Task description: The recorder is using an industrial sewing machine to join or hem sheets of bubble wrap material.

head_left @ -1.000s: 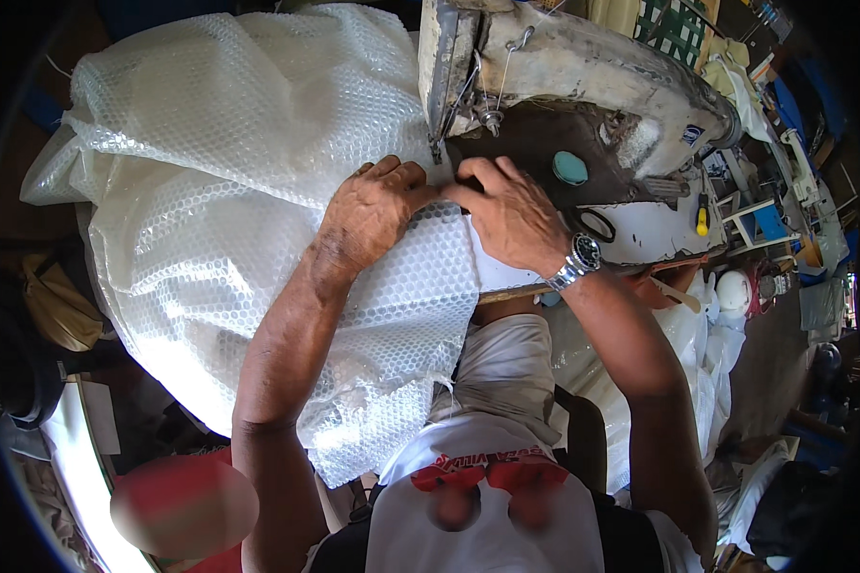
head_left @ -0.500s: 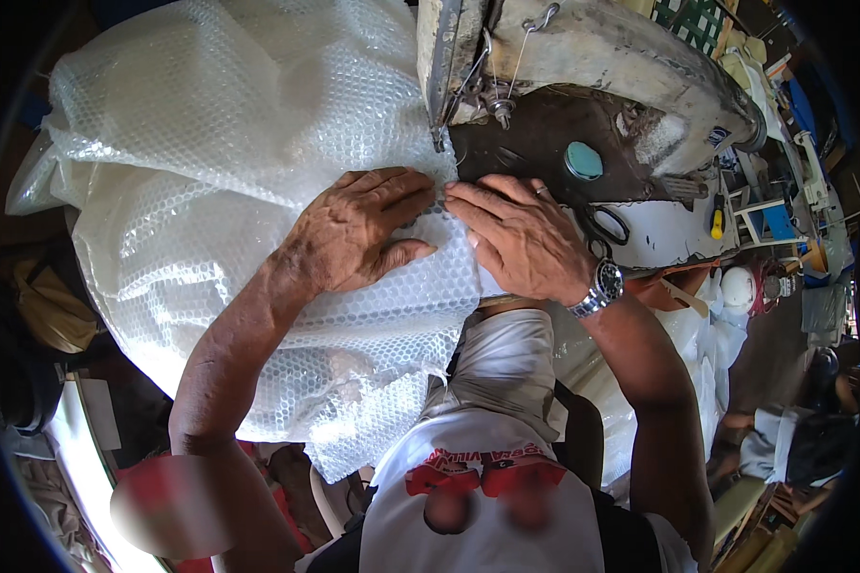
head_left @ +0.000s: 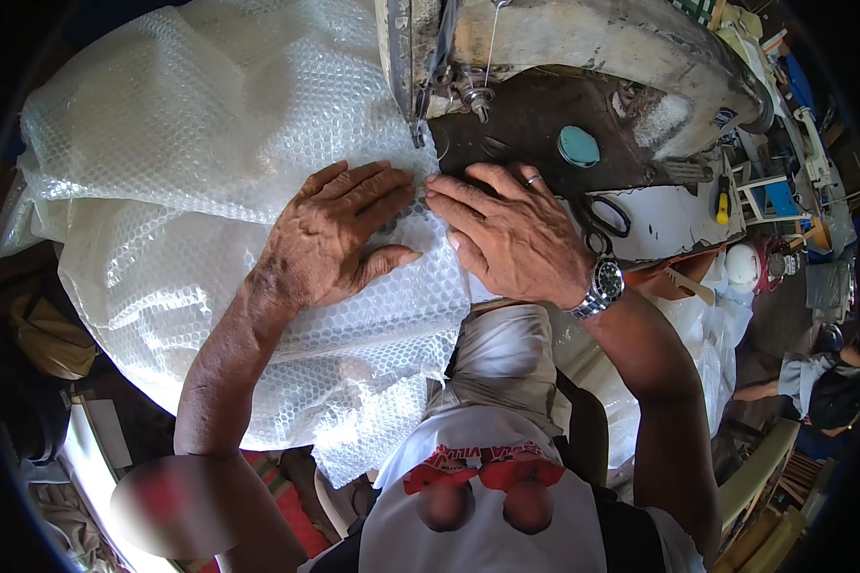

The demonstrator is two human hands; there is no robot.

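A big sheet of clear bubble wrap [head_left: 162, 143] spreads over the left side and drapes down toward my lap. Its right edge runs beneath the presser foot [head_left: 419, 134] of a worn sewing machine [head_left: 592, 38]. My left hand [head_left: 330, 229] lies flat on the wrap, fingers stretched toward the foot and thumb apart. Along the wrap's right edge rests my right hand [head_left: 516, 229], fingers extended and its fingertips close to those of the left. Both sit just on the near side of the foot. What lies under my right palm is hidden.
Black-handled scissors [head_left: 607, 218] lie beside my right wrist. Beyond them are a round teal-topped container [head_left: 578, 146] and a yellow-handled tool [head_left: 722, 201]. More clear plastic [head_left: 688, 353] hangs at the right. Another person [head_left: 827, 382] is at the far right.
The whole view has shifted, so machine, wrap and hands appear further left. Relative to the presser foot, my hands are nearly where they were. The person at far right has shifted position.
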